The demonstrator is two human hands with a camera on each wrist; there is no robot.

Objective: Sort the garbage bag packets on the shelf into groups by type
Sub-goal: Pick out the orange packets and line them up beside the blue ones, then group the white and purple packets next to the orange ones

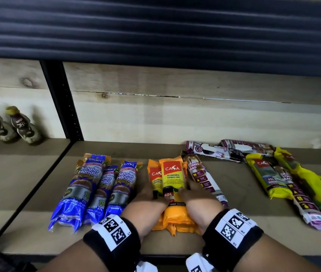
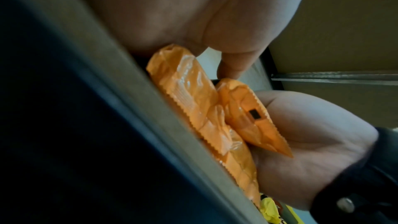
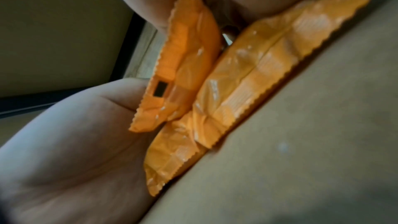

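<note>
A stack of orange degradable garbage bag packets (image 1: pixel 173 179) lies mid-shelf. My left hand (image 1: pixel 148 194) grips its left side and my right hand (image 1: pixel 188 190) grips its right side, thumbs on the top packet. In the left wrist view the orange packets (image 2: pixel 193 101) sit between my left palm above and my right hand (image 2: pixel 312 142) below. The right wrist view shows the orange packets (image 3: pixel 247 77), the top one raised at an angle. Three blue Singlet Handle packets (image 1: pixel 89 183) lie together to the left. A purple draw string packet (image 1: pixel 200 173) lies against the stack's right side.
Two more purple packets (image 1: pixel 234 150) lie at the back right, and yellow packets (image 1: pixel 267 177) mixed with another purple one (image 1: pixel 302 201) fill the right. A black upright post (image 1: pixel 63 103) divides the shelf (image 1: pixel 234 242). Two bottles (image 1: pixel 8 124) stand in the left bay.
</note>
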